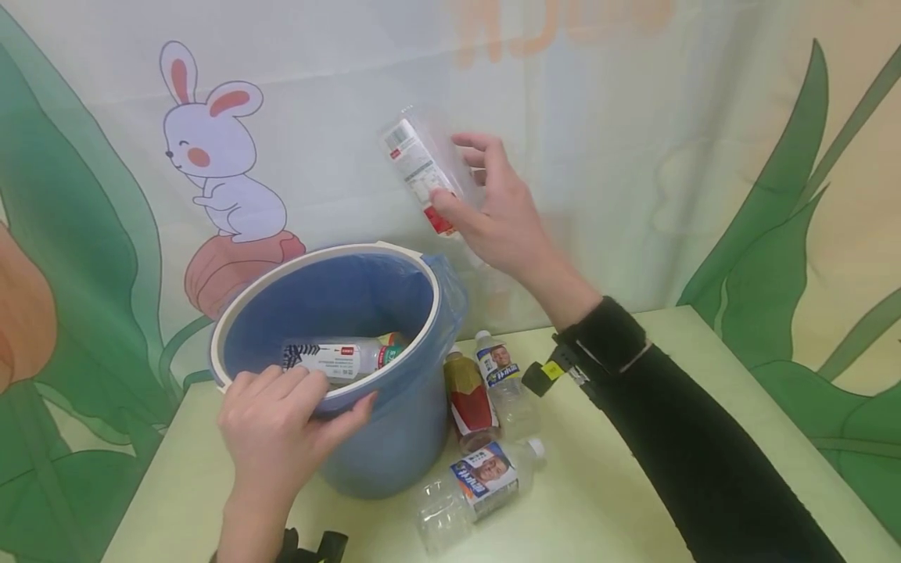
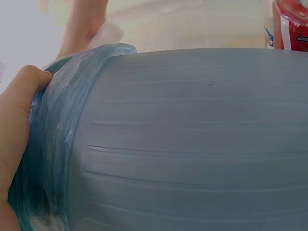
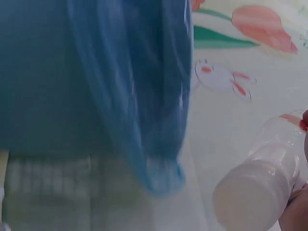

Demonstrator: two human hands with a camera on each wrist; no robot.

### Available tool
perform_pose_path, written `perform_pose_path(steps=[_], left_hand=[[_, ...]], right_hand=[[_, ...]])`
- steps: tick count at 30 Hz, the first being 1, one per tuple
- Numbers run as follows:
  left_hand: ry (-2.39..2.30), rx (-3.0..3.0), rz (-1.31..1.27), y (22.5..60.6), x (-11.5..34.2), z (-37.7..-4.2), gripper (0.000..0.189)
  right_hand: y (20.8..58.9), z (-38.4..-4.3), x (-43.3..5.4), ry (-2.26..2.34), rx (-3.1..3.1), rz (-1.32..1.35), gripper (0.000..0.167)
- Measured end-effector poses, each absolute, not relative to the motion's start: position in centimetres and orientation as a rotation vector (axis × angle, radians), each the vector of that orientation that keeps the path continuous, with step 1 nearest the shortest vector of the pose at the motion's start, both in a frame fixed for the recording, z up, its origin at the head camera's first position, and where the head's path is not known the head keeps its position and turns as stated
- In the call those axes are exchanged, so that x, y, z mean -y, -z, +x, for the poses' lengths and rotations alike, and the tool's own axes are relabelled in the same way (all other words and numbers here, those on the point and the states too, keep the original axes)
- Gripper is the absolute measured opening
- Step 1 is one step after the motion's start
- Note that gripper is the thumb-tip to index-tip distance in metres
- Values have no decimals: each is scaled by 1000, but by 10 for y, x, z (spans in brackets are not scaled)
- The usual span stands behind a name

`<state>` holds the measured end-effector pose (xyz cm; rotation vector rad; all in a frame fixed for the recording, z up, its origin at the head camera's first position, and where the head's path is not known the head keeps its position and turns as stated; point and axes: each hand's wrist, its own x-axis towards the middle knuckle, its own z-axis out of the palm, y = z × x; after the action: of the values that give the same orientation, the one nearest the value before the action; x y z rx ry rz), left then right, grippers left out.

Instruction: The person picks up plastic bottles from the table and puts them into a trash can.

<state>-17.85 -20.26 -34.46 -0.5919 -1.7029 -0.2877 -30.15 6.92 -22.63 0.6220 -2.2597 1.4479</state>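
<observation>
My left hand (image 1: pixel 271 426) grips the near rim of a blue trash bin (image 1: pixel 383 446), its thumb outside over the bin liner (image 2: pixel 62 115). Up beyond the bin's right side, my right hand (image 1: pixel 510 215) holds a clear plastic bottle (image 1: pixel 421 168) with a white and red label. The bottle is tilted, and its whitish cap end (image 3: pixel 250 195) faces the right wrist camera. Inside the bin lies another bottle (image 1: pixel 338 358) with a white label; the bin's bottom is hidden.
Right of the bin stand a bottle with a red and gold label (image 1: pixel 473 403) and a clear bottle with a blue label (image 1: pixel 503 375). A similar bottle (image 1: pixel 486 481) lies nearer on the pale green table (image 1: pixel 598 477). Behind hangs a printed cloth (image 1: pixel 338 141).
</observation>
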Motion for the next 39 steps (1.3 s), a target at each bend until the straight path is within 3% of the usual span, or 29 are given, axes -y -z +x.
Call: perform_pose_path(steps=[10,21,39], left_hand=[[293,1737,-608,348,199,-180,64],[290,1708,-614,344,191,-180,63],[289,1715,-602,346,201,-178,61]], right_hand=[[232,-298,1,-1512,2225,948,77],[261,-306,28,-991,2525,1305,72],[273,-300,52,-257,2928,1201,76]])
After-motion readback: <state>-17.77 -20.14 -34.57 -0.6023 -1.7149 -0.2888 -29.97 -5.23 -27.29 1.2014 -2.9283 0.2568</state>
